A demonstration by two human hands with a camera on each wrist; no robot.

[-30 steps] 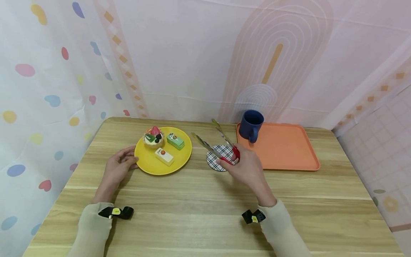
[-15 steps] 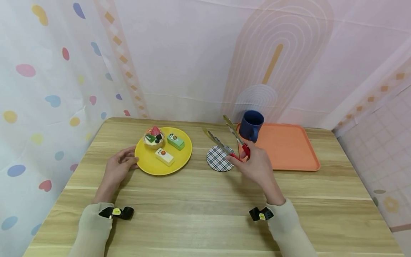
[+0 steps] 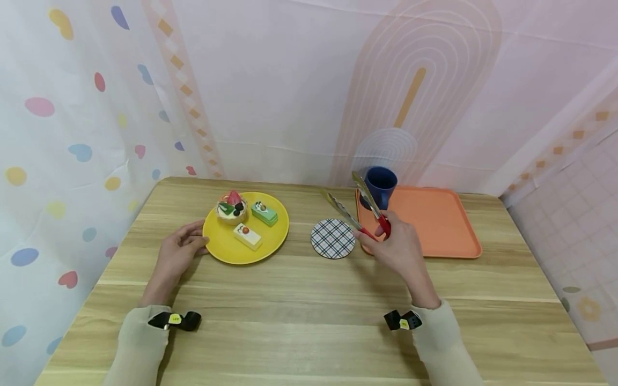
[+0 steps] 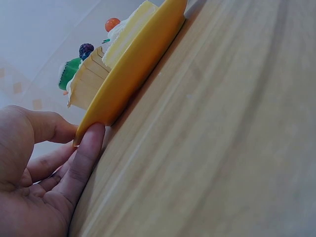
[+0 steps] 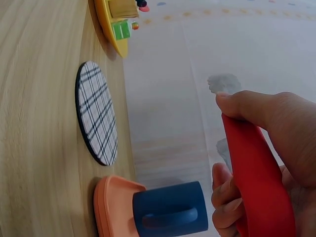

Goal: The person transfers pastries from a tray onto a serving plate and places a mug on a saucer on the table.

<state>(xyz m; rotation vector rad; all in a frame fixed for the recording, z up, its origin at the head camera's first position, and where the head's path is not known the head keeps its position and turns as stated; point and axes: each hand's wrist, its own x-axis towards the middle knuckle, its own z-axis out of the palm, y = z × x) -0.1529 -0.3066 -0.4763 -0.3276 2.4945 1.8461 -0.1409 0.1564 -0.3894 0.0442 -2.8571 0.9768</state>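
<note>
My left hand [image 3: 178,249] pinches the left rim of a yellow plate [image 3: 224,246], thumb and fingers on either side of it in the left wrist view. On the plate are a fruit tart [image 3: 232,212], a cream-coloured cake slice [image 3: 248,237] and a green cake slice [image 3: 265,214]. My right hand [image 3: 401,246] grips red-handled metal tongs [image 5: 256,182], held above the table near the tray's left edge. The tongs' two arms are spread, with nothing between them. A blue mug [image 3: 386,192] is just behind the tongs, partly covered by them in the head view.
A round plaid coaster [image 3: 332,239] lies on the wooden table [image 3: 289,321] between plate and tray. The orange tray [image 3: 441,222] stands at the right, the mug on its back left corner. A patterned cloth [image 3: 280,91] hangs behind the table.
My right hand has moved to the right with the tongs, away from the coaster and towards the tray. My left hand and the plate have stayed in place.
</note>
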